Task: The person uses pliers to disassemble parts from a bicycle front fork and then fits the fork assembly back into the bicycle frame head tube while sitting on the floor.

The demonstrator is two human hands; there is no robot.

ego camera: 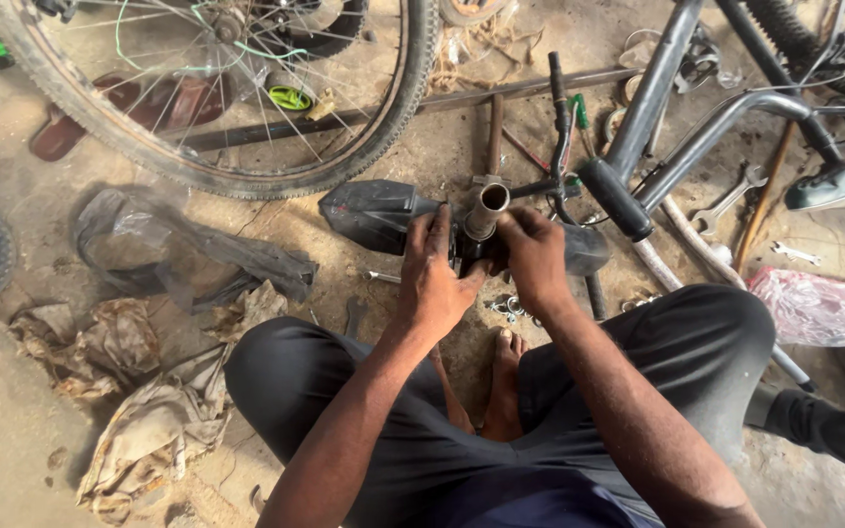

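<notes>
Knees in dark trousers [696,342], nearest. Your left hand [437,274] and right hand [532,256]: both clamped around the steel tube assembly [486,210]; keep it upright, pressure even.

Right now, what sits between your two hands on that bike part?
In the head view, an upright metal tube with an open top stands between the left hand and right hand; both grip the dark part at its base.
</notes>
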